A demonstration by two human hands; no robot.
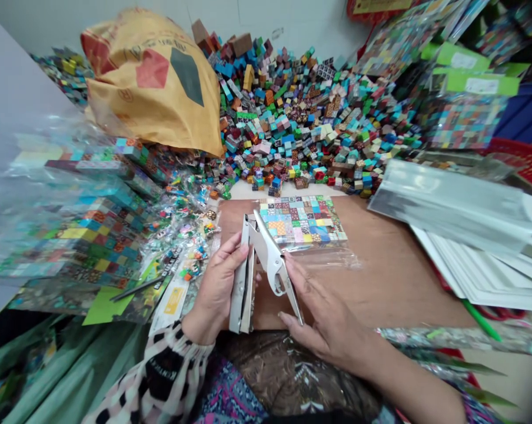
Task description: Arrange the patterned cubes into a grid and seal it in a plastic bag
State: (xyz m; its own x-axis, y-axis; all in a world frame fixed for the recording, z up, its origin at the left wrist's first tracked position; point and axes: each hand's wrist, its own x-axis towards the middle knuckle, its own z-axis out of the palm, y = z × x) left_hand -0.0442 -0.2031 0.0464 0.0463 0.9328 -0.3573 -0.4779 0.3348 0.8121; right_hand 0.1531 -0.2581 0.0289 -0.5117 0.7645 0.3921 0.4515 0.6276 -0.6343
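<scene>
A metal plier stapler is held up over the brown board, its long magazine and its handle spread apart in a V. My left hand is closed round the magazine side, thumb on the near face. On the other arm of the stapler, my right hand has its fingers against the handle and its thumb by the handle's lower end. Just beyond the stapler lies a flat pack of colourful patterned cubes in clear plastic film, partly hidden by the stapler's tip.
Loose small cubes are heaped along the wall beside a yellow sack. Wrapped cube packs and small bagged pieces lie left. Clear plastic sleeves and white cards are stacked right, near a red basket.
</scene>
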